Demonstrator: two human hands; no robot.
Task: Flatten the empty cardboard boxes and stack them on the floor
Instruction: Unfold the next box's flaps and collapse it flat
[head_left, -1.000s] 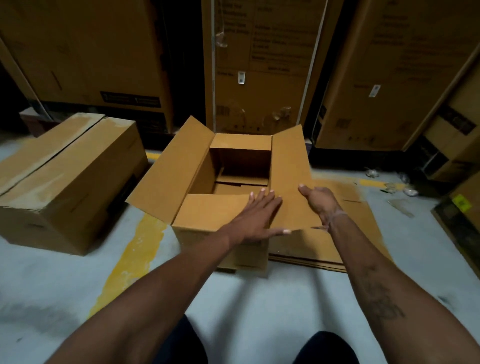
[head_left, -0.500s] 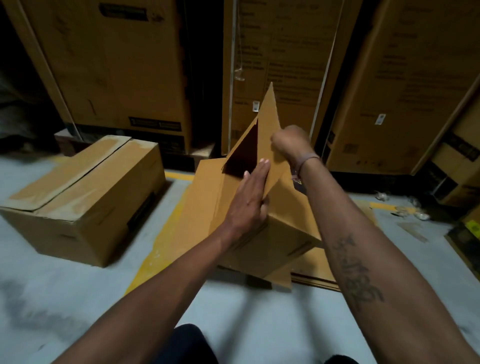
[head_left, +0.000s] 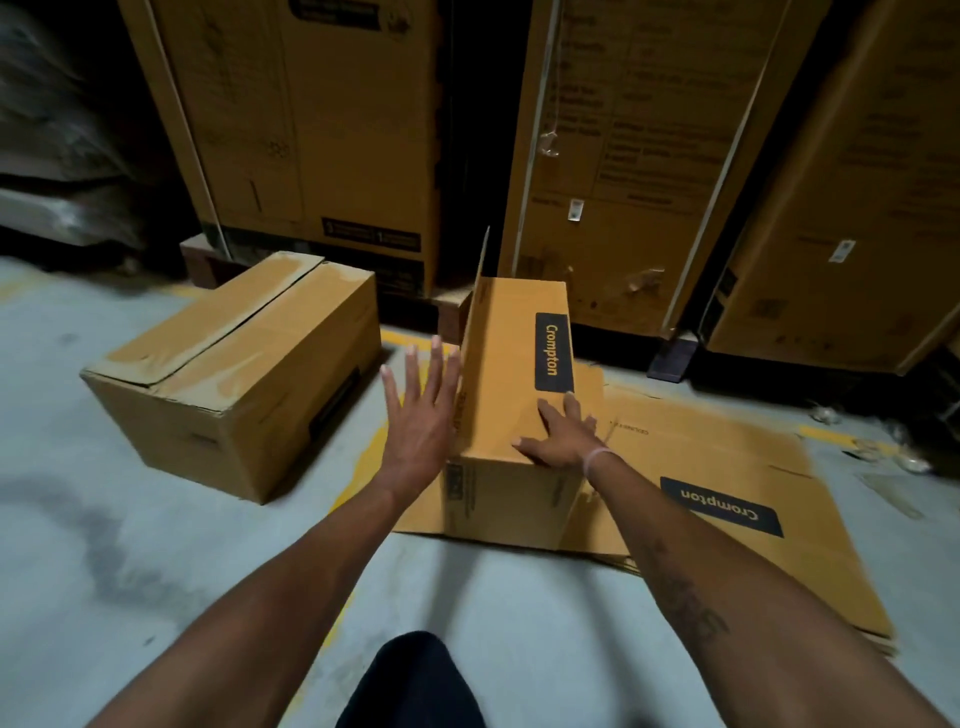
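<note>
Knee (head_left: 415, 675) at the bottom edge, both arms reaching out over the grey floor (head_left: 156, 597). Right hand (head_left: 558, 441) lies flat on the near top edge of the Crompton box (head_left: 511, 415), fingers spread and straight, so no real grip, just pressing. Left hand (head_left: 421, 415) is wide open, fingers apart, right beside the box's left side; can't tell if it touches. The box stands on the flat stack (head_left: 737, 509), which spreads out to the right. Left of it sits a closed box (head_left: 234, 374). Tall cartons (head_left: 623, 156) line the far wall.
</note>
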